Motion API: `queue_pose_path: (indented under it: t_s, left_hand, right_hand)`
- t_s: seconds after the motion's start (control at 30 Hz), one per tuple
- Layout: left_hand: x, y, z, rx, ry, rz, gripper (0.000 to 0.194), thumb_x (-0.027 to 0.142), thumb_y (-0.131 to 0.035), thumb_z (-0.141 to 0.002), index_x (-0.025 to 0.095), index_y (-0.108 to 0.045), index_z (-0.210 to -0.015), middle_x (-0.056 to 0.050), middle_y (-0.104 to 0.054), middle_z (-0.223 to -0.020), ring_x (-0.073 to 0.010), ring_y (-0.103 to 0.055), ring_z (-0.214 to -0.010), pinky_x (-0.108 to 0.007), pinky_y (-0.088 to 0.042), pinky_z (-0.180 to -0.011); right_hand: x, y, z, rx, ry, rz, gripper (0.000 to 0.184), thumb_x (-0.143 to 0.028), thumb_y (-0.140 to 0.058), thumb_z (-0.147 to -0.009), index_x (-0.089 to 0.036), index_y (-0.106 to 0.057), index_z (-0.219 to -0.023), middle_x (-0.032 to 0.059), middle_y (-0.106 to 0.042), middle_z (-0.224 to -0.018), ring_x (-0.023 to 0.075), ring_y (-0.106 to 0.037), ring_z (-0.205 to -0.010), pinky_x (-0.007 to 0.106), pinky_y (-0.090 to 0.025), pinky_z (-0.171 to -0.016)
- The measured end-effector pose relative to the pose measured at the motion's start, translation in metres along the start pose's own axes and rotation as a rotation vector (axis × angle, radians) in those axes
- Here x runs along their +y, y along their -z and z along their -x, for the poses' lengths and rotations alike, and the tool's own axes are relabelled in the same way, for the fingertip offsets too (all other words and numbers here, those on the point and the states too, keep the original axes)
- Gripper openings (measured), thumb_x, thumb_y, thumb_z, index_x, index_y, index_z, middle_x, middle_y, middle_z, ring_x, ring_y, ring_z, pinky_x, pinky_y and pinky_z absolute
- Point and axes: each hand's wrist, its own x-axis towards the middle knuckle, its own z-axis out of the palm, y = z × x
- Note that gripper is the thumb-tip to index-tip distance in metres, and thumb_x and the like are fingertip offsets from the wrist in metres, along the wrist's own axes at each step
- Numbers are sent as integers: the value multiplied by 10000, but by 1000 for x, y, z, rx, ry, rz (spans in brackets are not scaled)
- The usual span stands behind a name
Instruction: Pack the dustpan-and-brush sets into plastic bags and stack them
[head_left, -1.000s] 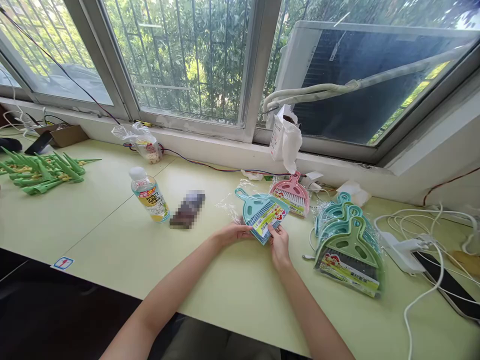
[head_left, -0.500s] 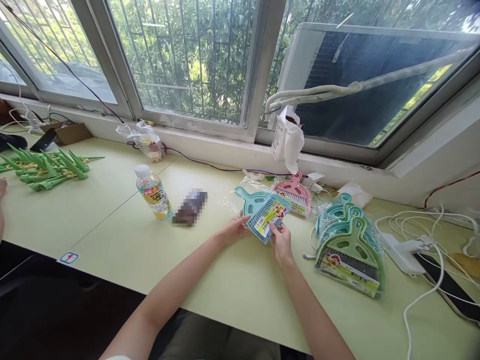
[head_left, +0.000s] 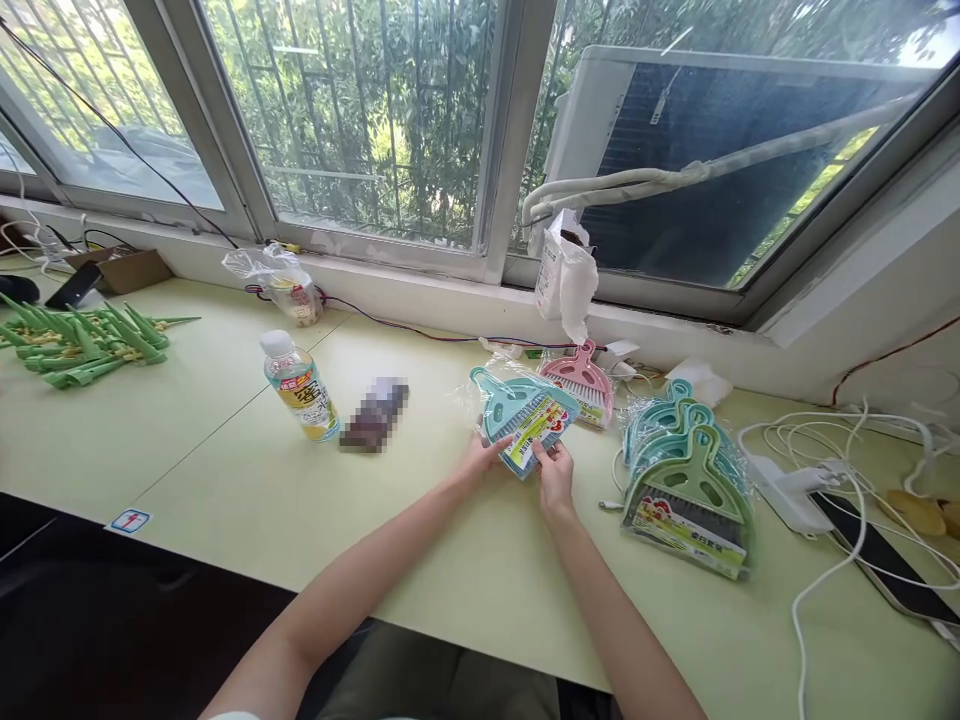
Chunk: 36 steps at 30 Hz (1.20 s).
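Note:
A turquoise dustpan and brush set (head_left: 517, 405) in clear plastic, with a yellow-green label, is held tilted above the table by both hands. My left hand (head_left: 481, 455) grips its left lower edge, fingers partly behind it. On the lower right edge, my right hand (head_left: 555, 475) pinches the set with the thumb on the front. Just behind it lies a pink dustpan and brush set (head_left: 579, 380). To the right of my right hand, several wrapped sets overlap in a row, with a green set (head_left: 694, 500) at the front and turquoise ones behind.
A drink bottle (head_left: 300, 385) stands left of my hands, beside a blurred-out dark object (head_left: 375, 413). Green pointed pieces (head_left: 97, 340) are heaped at the far left. White cables, a power strip (head_left: 787, 495) and a phone (head_left: 885, 555) lie at the right. A window (head_left: 360, 120) runs behind.
The view has shifted slightly. My left fingers have moved a little further onto the label of the turquoise set. Both hands still hold it.

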Motion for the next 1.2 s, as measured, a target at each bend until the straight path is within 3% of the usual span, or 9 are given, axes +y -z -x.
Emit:
queue_pose_path:
  t_s: [0.07, 0.2, 0.3, 0.5, 0.7, 0.9, 0.97, 1.1, 1.2]
  left_hand:
    - [-6, -9, 5, 93, -46, -14, 776, 267, -786, -661, 226, -380, -1320, -149, -590, -1243, -301, -626, -1035, -430, -550, -826]
    - [-18, -13, 6, 225, -114, -91, 572, 208, -779, -632, 206, -497, -1130, -110, -642, -1104, -272, -616, -1037, -439, -515, -894]
    - [-24, -7, 1, 240, -210, -125, 558, 196, -764, -627, 217, -487, -1111, -95, -625, -1095, -264, -603, -1046, -449, -492, -917]
    - [-28, -5, 0, 183, -341, -244, 724, 248, -759, -665, 234, -376, -1280, -94, -584, -1192, -256, -570, -1111, -430, -458, -967]
    - [-13, -8, 4, 118, -281, -193, 714, 368, -767, -681, 219, -386, -1266, -115, -586, -1213, -277, -582, -1104, -421, -511, -902]
    - [6, 9, 1, 189, -124, -187, 565, 479, -668, -757, 220, -448, -1208, -114, -593, -1215, -277, -617, -1023, -355, -570, -700]
    - [11, 20, -4, 220, -115, -203, 539, 464, -648, -780, 241, -438, -1223, -93, -586, -1226, -242, -623, -999, -320, -566, -683]
    - [21, 38, -12, 164, -52, -295, 588, 457, -660, -775, 248, -410, -1264, -90, -610, -1176, -201, -643, -888, -270, -547, -616]
    - [26, 44, -12, 57, 13, -354, 634, 457, -677, -762, 244, -410, -1296, -103, -616, -1163, -206, -643, -892, -273, -543, -635]
  right_hand:
    - [6, -2, 2, 56, 20, -6, 546, -439, -764, -599, -164, -600, -1041, 88, -681, -1041, 242, -641, -946, 345, -528, -772]
    - [12, -3, 2, 71, -22, -21, 487, -412, -752, -598, -175, -605, -996, 64, -681, -1010, 222, -650, -876, 320, -534, -714]
    - [8, -2, 0, 46, -73, -21, 450, -383, -742, -595, -193, -610, -981, 40, -683, -987, 200, -652, -814, 288, -532, -628]
    - [-2, 1, -3, 56, -115, -28, 395, -458, -696, -649, -208, -592, -936, 22, -685, -926, 173, -652, -748, 269, -524, -583]
    - [-9, 8, -8, 4, -11, 101, 427, -499, -709, -628, -200, -609, -916, 56, -684, -965, 212, -644, -857, 300, -529, -633]
    - [-4, 24, -24, -99, -104, 353, 369, -569, -632, -652, -205, -604, -707, 50, -654, -667, 226, -611, -617, 347, -489, -524]
    - [-7, 32, -27, -59, 2, 520, 341, -548, -571, -715, -211, -618, -711, 56, -648, -644, 229, -600, -610, 350, -472, -546]
    - [-24, 43, -29, 114, 385, 992, 396, -466, -392, -855, -185, -672, -850, 129, -675, -817, 267, -597, -777, 360, -420, -664]
    - [-37, 43, -26, -91, 537, 1154, 415, -413, -327, -908, -190, -660, -1014, 122, -676, -921, 258, -575, -882, 345, -380, -725]
